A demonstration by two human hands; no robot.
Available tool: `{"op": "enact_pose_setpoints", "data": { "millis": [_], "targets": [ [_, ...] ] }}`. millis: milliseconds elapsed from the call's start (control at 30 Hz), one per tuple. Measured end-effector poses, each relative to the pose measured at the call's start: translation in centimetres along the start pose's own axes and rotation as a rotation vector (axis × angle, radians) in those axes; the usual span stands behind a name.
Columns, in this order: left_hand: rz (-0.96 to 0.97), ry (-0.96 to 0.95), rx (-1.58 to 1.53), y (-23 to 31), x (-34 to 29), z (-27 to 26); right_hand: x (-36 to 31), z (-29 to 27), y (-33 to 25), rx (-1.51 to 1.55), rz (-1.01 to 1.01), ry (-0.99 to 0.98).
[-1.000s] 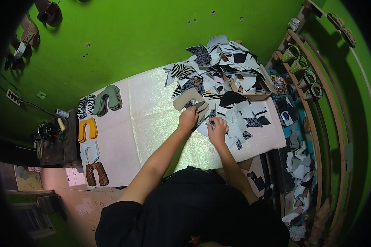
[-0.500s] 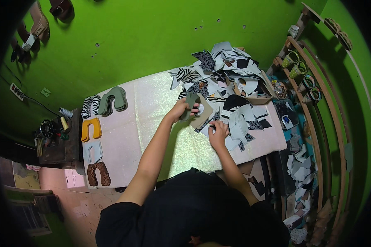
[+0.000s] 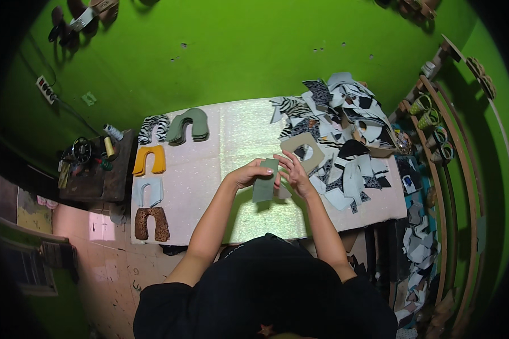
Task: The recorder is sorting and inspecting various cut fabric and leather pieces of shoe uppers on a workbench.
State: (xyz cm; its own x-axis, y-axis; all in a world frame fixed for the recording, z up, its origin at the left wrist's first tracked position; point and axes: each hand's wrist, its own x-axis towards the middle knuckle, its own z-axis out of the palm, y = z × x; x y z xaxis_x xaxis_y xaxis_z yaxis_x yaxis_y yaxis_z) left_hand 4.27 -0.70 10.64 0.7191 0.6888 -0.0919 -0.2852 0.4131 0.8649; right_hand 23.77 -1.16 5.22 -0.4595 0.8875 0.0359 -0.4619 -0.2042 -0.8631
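Note:
Over the middle of the table, my left hand (image 3: 249,173) grips sage-green cut pieces of sheet material (image 3: 264,189), its thumb on top. My right hand (image 3: 295,176) is close beside their right edge, fingers stretched and apart; whether the fingertips touch the edge is hard to tell. Below the right hand shows a small pale scrap (image 3: 282,192), partly covered. Just beyond it lies a beige panel with a hole (image 3: 316,153). At the far left are U-shaped stacks: green (image 3: 188,125), zebra-patterned (image 3: 152,129), yellow (image 3: 149,160), pale grey (image 3: 149,192) and leopard-patterned (image 3: 152,224).
Offcuts (image 3: 345,107) heap over the table's right side, around a cardboard box (image 3: 382,151). A sewing machine (image 3: 82,150) with thread spools stands left of the table (image 3: 203,169). Wooden racks with sandals (image 3: 428,118) rise at the right, and more scraps (image 3: 418,243) lie below.
Both hands have come together nearer to me, away from the offcut heap. The green pieces came along in my left hand; my right hand has lifted off the scraps. The view has shifted.

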Motion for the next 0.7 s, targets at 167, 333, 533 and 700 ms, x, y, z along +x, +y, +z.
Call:
{"op": "enact_pose_setpoints", "data": {
  "millis": [167, 333, 533, 700],
  "targets": [
    [-0.031, -0.048, 0.0, 1.5, -4.7, -1.7, 2.4, 3.6, 2.5, 0.251, 0.222, -0.288],
    [-0.044, -0.094, -0.026, 3.5, -9.6, -3.1, 4.8, 7.9, 4.5, 0.266, 0.326, -0.494],
    [-0.009, -0.013, 0.016, 4.7, -15.0, -6.1, 6.8, 11.6, 5.4, -0.061, 0.297, -0.277],
    [-0.157, -0.016, 0.143, 5.7, -17.6, -7.9, 8.4, 14.1, 4.9, -0.216, 0.284, -0.408]
  ]
}}
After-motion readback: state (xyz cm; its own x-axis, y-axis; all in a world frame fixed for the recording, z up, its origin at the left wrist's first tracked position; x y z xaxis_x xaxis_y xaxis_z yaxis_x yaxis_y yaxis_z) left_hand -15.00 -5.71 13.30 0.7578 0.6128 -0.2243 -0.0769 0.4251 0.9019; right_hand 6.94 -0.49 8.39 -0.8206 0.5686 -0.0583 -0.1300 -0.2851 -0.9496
